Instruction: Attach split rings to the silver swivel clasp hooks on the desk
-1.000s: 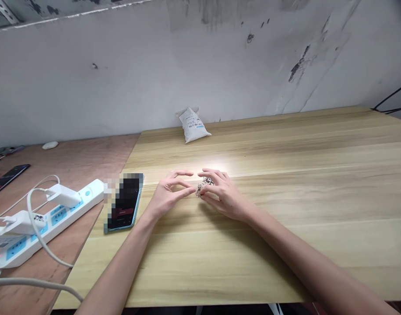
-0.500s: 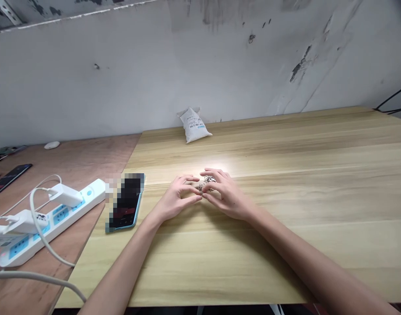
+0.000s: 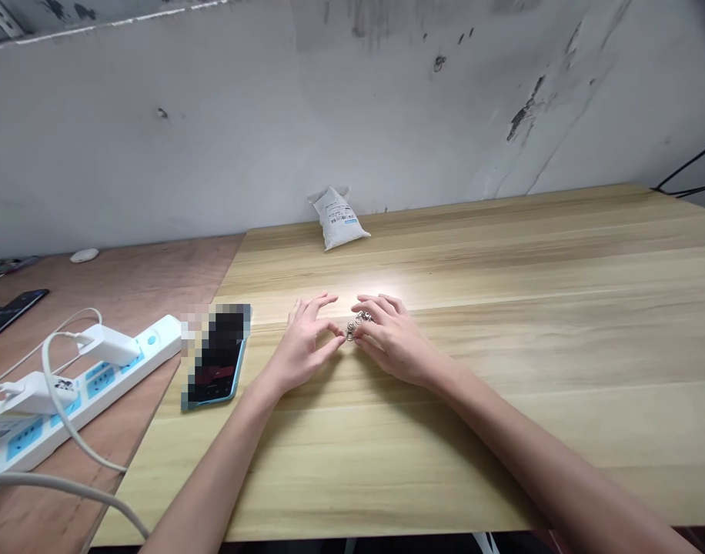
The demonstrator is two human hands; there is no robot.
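Note:
A small silvery metal ring piece [image 3: 350, 332] is between the fingertips of both hands, over the wooden table. My left hand [image 3: 298, 346] pinches its left edge with thumb and forefinger, the other fingers held off. From the other side, my right hand [image 3: 402, 342] has thumb and forefinger closed at the piece's right edge. Under the arched fingers of that hand lies a little heap of similar metal pieces [image 3: 363, 316], partly hidden. Their exact shape is too small to make out.
A phone in a light blue case [image 3: 217, 358] lies left of my hands. Farther left, a white power strip [image 3: 92, 400] with chargers and cables rests on a brown board [image 3: 173, 265]. A white plastic packet [image 3: 339, 221] stands at the back by the wall [image 3: 242, 115].
My left hand's other fingers have lifted and spread away to the left, opening a gap between the hands. The metal piece shows more clearly now. The view has shifted slightly.

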